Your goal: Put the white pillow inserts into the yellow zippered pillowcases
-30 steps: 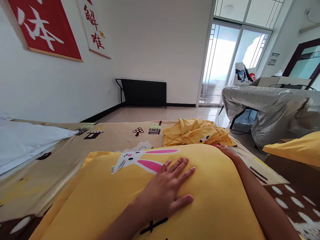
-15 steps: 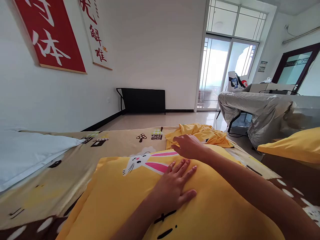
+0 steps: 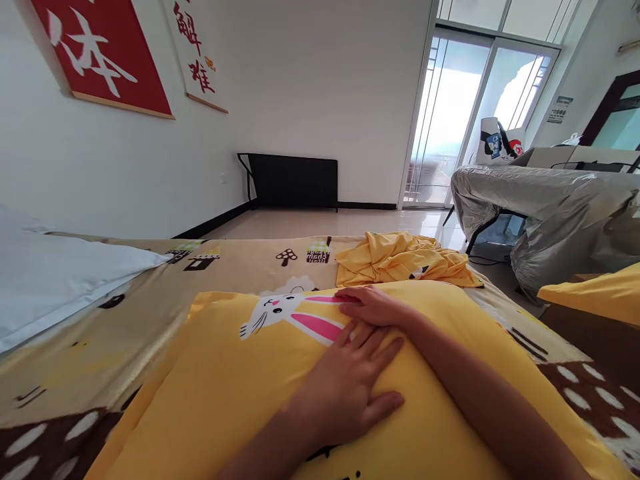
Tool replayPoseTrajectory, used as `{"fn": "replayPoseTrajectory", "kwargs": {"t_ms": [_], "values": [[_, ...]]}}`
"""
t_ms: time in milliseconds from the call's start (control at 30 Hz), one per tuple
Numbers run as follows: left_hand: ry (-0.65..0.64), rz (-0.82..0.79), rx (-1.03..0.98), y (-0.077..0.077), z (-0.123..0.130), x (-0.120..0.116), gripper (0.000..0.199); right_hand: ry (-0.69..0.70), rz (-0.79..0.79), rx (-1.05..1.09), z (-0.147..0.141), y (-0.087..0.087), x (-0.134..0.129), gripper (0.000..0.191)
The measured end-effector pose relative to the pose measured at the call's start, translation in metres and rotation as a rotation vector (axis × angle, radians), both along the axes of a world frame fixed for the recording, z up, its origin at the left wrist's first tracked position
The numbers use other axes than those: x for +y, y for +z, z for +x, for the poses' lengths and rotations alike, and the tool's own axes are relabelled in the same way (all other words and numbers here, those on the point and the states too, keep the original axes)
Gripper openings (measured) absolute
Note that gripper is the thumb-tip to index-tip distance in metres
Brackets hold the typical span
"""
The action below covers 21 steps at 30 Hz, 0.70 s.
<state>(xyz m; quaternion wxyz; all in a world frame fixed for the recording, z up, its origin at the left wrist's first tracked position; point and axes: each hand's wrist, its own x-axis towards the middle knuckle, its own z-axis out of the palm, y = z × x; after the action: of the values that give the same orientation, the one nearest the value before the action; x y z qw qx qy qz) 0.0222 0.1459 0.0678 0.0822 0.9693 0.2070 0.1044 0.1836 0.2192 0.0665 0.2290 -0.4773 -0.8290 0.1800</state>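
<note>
A plump yellow pillow [image 3: 240, 393] with a printed white rabbit lies on the bed in front of me. My left hand [image 3: 350, 380] rests flat on its middle, fingers spread, just below the rabbit's pink ears. Beyond it, my right hand [image 3: 375, 308] lies on the pillow's far part, over the tips of the ears. The right fingers are stretched out to the left, and the left fingertips come close to that hand's underside. Neither hand grips anything. Past the pillow's far edge, a crumpled yellow cloth [image 3: 395, 257] with a dark and white print lies on the bed.
A patterned beige and brown sheet [image 3: 240, 257] covers the bed. White pillow [image 3: 65, 273] at left; yellow fabric [image 3: 600, 293] over a brown box at right. A plastic-covered table [image 3: 545, 193] stands back right, and a black folded frame [image 3: 295, 180] leans against the wall.
My right hand has come down onto the pillow from just above it. My left hand stays flat in nearly the same place. The view has tilted down and left slightly.
</note>
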Motion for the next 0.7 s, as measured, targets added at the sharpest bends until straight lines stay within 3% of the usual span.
{"fn": "replayPoseTrajectory", "kwargs": {"t_ms": [700], "values": [[0.007,-0.008,0.041,0.0017,0.0031,0.0016,0.063,-0.004,-0.016,0.002,0.0062,0.0012,0.0005,0.043]]}}
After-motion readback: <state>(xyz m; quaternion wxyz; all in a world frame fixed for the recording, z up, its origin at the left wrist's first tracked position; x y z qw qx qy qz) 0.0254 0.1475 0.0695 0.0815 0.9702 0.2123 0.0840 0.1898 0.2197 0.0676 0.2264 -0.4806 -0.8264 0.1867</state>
